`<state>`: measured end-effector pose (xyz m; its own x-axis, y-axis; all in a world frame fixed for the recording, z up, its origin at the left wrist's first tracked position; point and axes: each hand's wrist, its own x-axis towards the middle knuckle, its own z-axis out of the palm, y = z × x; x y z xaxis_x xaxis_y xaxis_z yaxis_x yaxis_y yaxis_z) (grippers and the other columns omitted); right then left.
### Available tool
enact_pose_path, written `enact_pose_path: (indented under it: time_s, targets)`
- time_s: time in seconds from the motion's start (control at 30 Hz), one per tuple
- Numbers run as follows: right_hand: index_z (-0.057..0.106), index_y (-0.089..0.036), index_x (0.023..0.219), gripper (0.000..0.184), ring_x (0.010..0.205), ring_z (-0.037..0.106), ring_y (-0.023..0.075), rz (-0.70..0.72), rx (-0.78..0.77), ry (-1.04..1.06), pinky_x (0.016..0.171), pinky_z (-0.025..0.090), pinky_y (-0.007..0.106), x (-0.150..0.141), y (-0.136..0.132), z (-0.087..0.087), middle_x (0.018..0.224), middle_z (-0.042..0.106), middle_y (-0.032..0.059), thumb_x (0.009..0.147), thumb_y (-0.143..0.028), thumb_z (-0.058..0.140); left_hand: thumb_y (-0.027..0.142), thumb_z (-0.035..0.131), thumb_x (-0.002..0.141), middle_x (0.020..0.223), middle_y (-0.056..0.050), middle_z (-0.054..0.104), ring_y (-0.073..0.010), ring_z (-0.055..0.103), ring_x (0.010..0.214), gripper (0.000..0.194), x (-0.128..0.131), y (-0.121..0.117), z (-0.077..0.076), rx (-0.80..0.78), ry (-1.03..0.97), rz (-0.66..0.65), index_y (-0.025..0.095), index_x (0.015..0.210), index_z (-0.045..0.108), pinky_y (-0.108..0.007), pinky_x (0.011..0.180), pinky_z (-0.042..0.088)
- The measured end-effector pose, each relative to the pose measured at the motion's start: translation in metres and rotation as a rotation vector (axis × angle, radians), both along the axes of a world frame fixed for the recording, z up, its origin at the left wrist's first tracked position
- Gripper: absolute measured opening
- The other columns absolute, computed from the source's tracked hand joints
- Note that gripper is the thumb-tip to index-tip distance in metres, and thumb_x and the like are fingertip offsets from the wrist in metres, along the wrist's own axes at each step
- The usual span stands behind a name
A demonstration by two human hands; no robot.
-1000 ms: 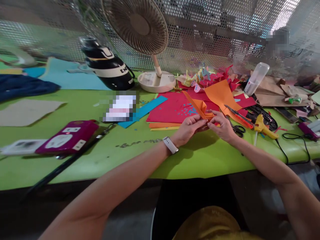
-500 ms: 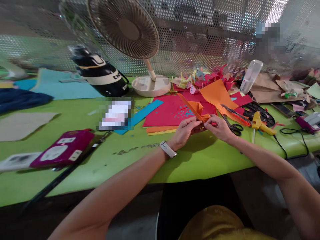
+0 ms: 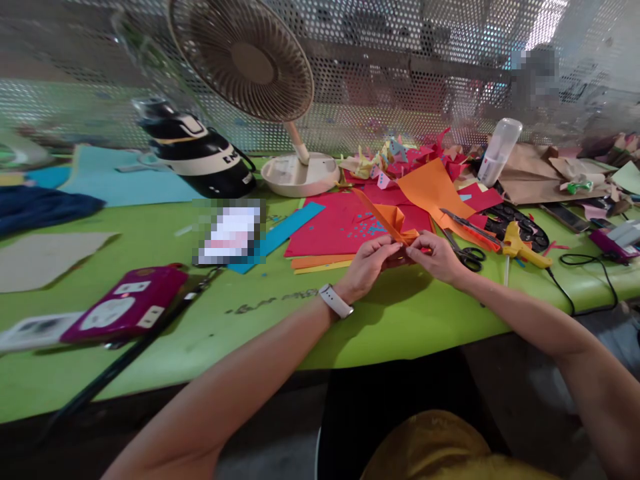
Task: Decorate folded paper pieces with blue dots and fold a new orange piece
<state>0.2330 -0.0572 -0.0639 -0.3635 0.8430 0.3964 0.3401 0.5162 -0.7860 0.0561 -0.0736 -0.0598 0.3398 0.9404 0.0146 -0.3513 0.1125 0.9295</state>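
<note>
Between both hands is a piece of folded orange paper [image 3: 391, 219], with a long pointed strip rising to the upper left and a creased, boxy part beside it. My left hand [image 3: 373, 263], with a pale watch band on its wrist, pinches the paper's lower end from the left. My right hand [image 3: 434, 258] grips the same end from the right, its fingertips close to the left thumb. The fingers hide the paper's lower tip. Behind it lie red paper sheets [image 3: 320, 227] sprinkled with small blue bits. Scissors with black handles [image 3: 470, 257] rest just right of my right hand.
A yellow glue gun [image 3: 523, 248] with a black cable lies at the right. Further back stand a fan [image 3: 300, 175], a dark bottle [image 3: 205, 157] and a pile of folded paper shapes [image 3: 400, 157]. A phone [image 3: 233, 230] and a purple power strip [image 3: 130, 303] lie at the left.
Both hands stay almost in place, still pinching the orange paper, whose folded part has shifted very slightly. The whole view has moved a little.
</note>
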Motion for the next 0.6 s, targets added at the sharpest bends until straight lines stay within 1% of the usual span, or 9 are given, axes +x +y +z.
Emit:
enact_pose_path:
  time_s: [0.2,0.3,0.43,0.6]
  targets:
    - [0.061,-0.019,0.068,0.022,0.068,0.056,0.0131,0.001,-0.020,0.018,0.065,0.047,0.027,-0.0008,-0.0008,-0.0003,0.073,0.057,0.0007,0.085,-0.033,0.062,0.045,0.082,0.069,0.090,-0.008,0.077,-0.0238,0.071,0.090,0.032,-0.0003,-0.0012,-0.0003,0.000,0.016,0.005,0.016,0.078,0.072,-0.041,0.087,0.057]
    - [0.061,-0.019,0.068,0.021,0.069,0.057,0.0132,0.007,-0.015,0.021,0.065,0.047,0.027,-0.0013,-0.0011,-0.0005,0.074,0.057,0.0009,0.086,-0.031,0.061,0.046,0.082,0.069,0.089,-0.007,0.077,-0.0234,0.072,0.089,0.032,-0.0003,-0.0016,0.0000,0.011,0.023,0.012,0.016,0.078,0.072,-0.040,0.088,0.057]
    - [0.060,-0.019,0.068,0.021,0.069,0.056,0.0128,0.006,-0.011,0.021,0.066,0.047,0.027,-0.0017,-0.0011,-0.0006,0.074,0.057,0.0008,0.086,-0.030,0.061,0.047,0.083,0.070,0.090,-0.007,0.077,-0.0225,0.072,0.089,0.035,0.0005,-0.0028,0.0017,0.042,0.043,0.004,0.016,0.082,0.074,-0.040,0.090,0.057]
    - [0.062,-0.018,0.068,0.022,0.069,0.055,0.0124,0.005,-0.025,0.029,0.066,0.046,0.026,-0.0023,-0.0005,0.0003,0.075,0.057,0.0012,0.085,-0.032,0.062,0.049,0.084,0.070,0.087,-0.007,0.077,-0.0243,0.073,0.092,0.037,0.0010,-0.0016,0.0012,0.051,0.032,-0.004,0.015,0.082,0.074,-0.041,0.094,0.056]
